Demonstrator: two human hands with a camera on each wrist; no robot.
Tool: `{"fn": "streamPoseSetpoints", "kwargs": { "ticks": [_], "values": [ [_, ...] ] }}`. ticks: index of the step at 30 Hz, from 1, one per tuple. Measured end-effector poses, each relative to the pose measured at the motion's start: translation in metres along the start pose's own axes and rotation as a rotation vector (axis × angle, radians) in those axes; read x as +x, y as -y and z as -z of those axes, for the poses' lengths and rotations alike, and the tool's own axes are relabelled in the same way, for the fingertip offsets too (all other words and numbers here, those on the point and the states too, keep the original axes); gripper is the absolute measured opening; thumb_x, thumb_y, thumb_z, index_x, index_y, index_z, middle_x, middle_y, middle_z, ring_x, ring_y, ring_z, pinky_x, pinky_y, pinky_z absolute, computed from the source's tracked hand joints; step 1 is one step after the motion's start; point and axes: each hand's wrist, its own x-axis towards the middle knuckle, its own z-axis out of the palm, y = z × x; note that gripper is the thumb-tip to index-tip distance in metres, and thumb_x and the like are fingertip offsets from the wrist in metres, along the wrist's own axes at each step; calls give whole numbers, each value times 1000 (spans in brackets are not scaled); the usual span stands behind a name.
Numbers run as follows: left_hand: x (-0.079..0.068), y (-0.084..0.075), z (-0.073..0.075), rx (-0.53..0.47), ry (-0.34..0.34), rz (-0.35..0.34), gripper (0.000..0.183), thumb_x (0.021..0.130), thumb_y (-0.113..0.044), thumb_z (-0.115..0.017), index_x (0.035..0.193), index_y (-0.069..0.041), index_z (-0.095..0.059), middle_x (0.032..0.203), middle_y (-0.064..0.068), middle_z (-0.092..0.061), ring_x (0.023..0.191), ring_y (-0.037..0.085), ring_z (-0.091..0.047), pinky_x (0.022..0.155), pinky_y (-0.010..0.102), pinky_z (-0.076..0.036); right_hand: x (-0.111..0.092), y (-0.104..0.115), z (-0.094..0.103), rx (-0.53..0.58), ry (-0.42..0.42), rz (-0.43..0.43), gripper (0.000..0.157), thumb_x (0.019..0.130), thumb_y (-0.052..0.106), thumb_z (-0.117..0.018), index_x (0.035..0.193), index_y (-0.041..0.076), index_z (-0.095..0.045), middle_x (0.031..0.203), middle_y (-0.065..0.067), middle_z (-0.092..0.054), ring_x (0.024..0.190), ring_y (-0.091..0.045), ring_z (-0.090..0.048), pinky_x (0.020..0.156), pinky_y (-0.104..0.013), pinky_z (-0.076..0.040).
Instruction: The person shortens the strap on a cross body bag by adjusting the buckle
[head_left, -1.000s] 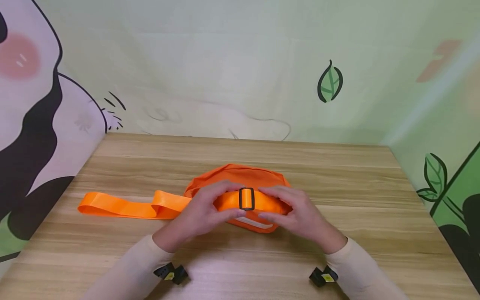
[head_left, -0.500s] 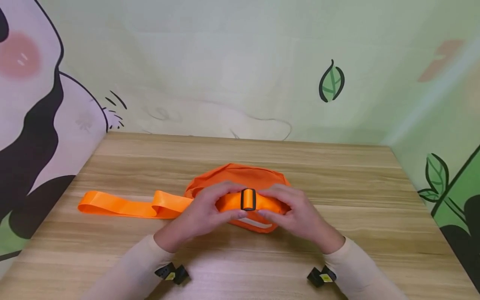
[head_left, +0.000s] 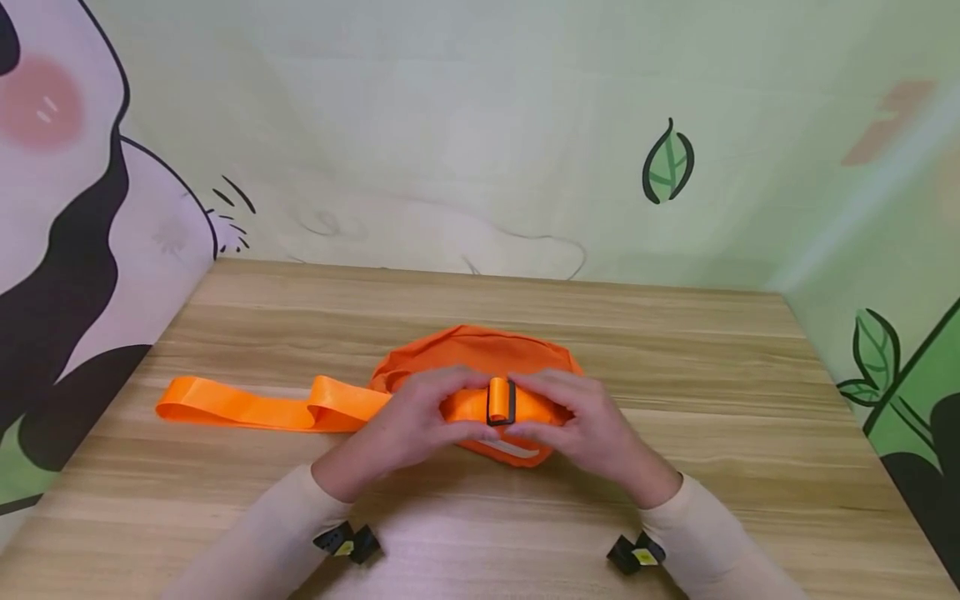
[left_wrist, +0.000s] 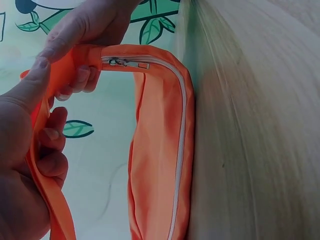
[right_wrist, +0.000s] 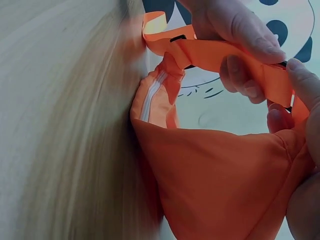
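Observation:
An orange waist bag (head_left: 480, 346) lies on the table, its white zipper (left_wrist: 181, 120) along the edge. Above it both hands hold its orange strap (right_wrist: 215, 55). My left hand (head_left: 416, 417) pinches the strap left of a black slider buckle (head_left: 512, 403), thumb and fingers on opposite sides. From the right, my right hand (head_left: 585, 421) pinches the strap at the buckle, with fingertips right at its frame. A small raised fold of strap (head_left: 498, 398) shows through the buckle. The strap's looped length (head_left: 247, 404) runs out left over the table. The fingers behind the strap are hidden in the head view.
The wooden table (head_left: 675, 350) meets a wall (head_left: 450, 125) printed with a panda and leaves. A second black buckle (right_wrist: 178, 38) sits on the strap near the bag's far end. A metal zipper pull (left_wrist: 131, 63) shows at one corner of the bag.
The buckle shifts slightly right and turns a little. My right hand moves left, so the hands are closer together around it. The bag stays in place.

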Motion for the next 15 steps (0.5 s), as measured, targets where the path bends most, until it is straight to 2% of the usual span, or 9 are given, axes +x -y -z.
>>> {"fn": "streamPoseSetpoints", "kwargs": {
  "ticks": [8, 13, 15],
  "values": [
    [-1, 3, 2, 145, -3, -101, 55, 80, -28, -96, 126, -5, -76, 117, 5, -80, 103, 19, -75, 94, 37, -63, 1, 5, 1, 17, 9, -45, 55, 75, 4, -96, 127, 3, -76, 116, -10, -81, 101, -23, -74, 84, -29, -63],
    [-3, 5, 6, 209, -12, -191, 54, 79, -28, -96, 124, -4, -77, 114, 6, -81, 101, 19, -77, 91, 35, -64, -1, 2, 0, 25, 12, -27, 55, 75, 3, -96, 126, 3, -76, 113, -10, -81, 99, -22, -75, 85, -28, -62],
    [-4, 6, 8, 216, -19, -205, 54, 79, -28, -97, 124, -5, -77, 114, 5, -82, 101, 19, -78, 91, 34, -64, -1, 2, 1, 29, 12, -41, 54, 76, 3, -96, 126, 3, -76, 114, -10, -81, 99, -22, -75, 85, -28, -62]
  ]
}}
